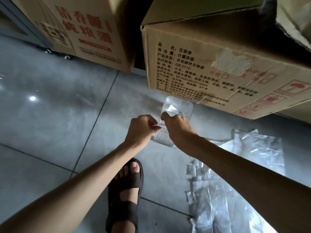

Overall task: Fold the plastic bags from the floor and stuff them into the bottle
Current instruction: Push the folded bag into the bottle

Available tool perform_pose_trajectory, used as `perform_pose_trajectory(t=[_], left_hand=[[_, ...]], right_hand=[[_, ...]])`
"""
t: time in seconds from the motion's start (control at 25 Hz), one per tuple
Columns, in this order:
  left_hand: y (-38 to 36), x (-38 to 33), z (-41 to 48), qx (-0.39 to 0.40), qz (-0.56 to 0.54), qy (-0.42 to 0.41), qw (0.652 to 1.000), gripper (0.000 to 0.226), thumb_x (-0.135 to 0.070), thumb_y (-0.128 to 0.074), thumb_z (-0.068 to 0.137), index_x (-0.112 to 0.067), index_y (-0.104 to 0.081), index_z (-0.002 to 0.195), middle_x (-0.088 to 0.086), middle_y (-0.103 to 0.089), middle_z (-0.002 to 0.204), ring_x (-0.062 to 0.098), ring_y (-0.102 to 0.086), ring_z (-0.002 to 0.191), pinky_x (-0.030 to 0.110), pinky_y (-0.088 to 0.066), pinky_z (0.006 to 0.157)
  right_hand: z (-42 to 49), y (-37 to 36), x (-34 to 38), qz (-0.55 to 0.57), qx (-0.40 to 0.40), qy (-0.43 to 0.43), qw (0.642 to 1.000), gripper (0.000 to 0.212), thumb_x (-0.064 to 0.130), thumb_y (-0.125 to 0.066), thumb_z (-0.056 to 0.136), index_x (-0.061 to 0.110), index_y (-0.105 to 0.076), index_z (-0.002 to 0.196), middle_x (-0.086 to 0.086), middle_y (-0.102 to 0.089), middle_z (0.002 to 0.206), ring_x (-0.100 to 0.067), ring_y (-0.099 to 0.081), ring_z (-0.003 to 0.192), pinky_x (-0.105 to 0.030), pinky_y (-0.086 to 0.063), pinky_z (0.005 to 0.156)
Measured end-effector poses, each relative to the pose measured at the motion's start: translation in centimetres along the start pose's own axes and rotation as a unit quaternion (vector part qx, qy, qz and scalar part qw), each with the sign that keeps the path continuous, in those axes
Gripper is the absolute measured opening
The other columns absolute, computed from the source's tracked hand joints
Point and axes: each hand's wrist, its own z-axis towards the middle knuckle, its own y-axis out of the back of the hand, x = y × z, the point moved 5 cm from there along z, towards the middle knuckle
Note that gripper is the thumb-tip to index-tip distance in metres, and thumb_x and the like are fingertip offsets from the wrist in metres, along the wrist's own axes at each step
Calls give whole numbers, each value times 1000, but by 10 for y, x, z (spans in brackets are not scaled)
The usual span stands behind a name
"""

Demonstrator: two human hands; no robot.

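A clear plastic bottle (pixel 178 107) with a squarish body stands on the grey tiled floor below a cardboard box. Over its near side, both hands meet on a small folded clear plastic bag (pixel 159 126). My left hand (pixel 140 129) pinches the bag's left end with curled fingers. My right hand (pixel 175 126) grips the bag's right end just above the bottle. Several more clear plastic bags (pixel 252 148) lie spread on the floor to the right, partly hidden by my right forearm.
Two large cardboard boxes, one at the back left (pixel 80 31) and one at the right (pixel 218 64), stand behind the bottle. My foot in a brown sandal (pixel 125 190) rests on the tiles below the hands. Bare grey floor (pixel 50 115) stretches to the left.
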Motion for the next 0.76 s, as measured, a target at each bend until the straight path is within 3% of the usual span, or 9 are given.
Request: perform_pose_trajectory(t=[0.12, 0.16, 0.24, 0.28, 0.36, 0.48, 0.6, 0.76], left_hand=[[2, 2, 2, 4, -23, 13, 1000, 21, -9, -83, 76, -13, -63, 70, -11, -60, 62, -4, -55, 54, 5, -37, 56], [2, 1, 1, 6, -26, 13, 1000, 20, -8, -84, 76, -11, -65, 71, -11, -60, 63, -5, -55, 55, 4, -37, 56], [1, 0, 1, 12, -50, 19, 998, 17, -4, -84, 75, -2, -68, 78, -8, -62, 65, -8, -59, 53, 3, -40, 56], [1, 0, 1, 14, -61, 23, 998, 17, -2, -84, 75, 2, -69, 81, -7, -63, 65, -12, -59, 52, 3, -40, 56], [1, 0, 1, 14, -73, 29, 997, 18, 0, -83, 75, 6, -69, 85, -3, -66, 66, -14, -59, 51, 2, -41, 56], [1, 0, 0, 10, -77, 38, 996, 17, 0, -83, 75, 5, -70, 85, 0, -67, 68, -14, -59, 51, 2, -41, 57], [0, 1, 0, 10, -82, 49, 995, 18, 0, -83, 75, 6, -70, 86, -4, -66, 66, -14, -59, 51, 2, -41, 57], [0, 2, 0, 4, -84, 57, 995, 16, -1, -83, 76, 3, -70, 85, -6, -65, 66, -15, -58, 51, 2, -41, 56]], right_hand=[[14, -11, -4, 50, 110, -59, 991, 25, 0, -44, 92, 2, -66, 104, -12, -61, 92, -32, -60, 91, -29, -46, 64], [18, -12, -2, 43, 138, -66, 987, 19, -3, -46, 92, 0, -64, 90, -11, -60, 87, -30, -60, 89, -27, -46, 61], [20, -12, 4, -2, 198, -45, 979, 29, -5, -46, 92, 6, -45, 65, -5, -46, 72, -22, -52, 72, -21, -32, 49], [23, -16, 5, -19, 229, -31, 973, 30, -5, -45, 92, 6, -42, 65, -3, -41, 69, -18, -46, 64, -19, -28, 46], [23, -14, 8, -38, 269, -21, 962, 16, -4, -43, 93, 3, -52, 82, -2, -39, 69, -12, -37, 58, -14, -26, 37], [24, -14, 10, -29, 279, -11, 960, 25, -1, -41, 95, -3, -60, 110, -2, -40, 70, -10, -36, 59, -15, -25, 38], [23, -15, 10, -31, 279, -15, 960, 17, 0, -40, 95, 5, -53, 85, -2, -39, 70, -10, -35, 58, -15, -24, 37], [24, -17, 9, -1, 281, -14, 960, 15, -1, -39, 93, 2, -53, 97, -3, -41, 71, -11, -36, 60, -15, -25, 37]])
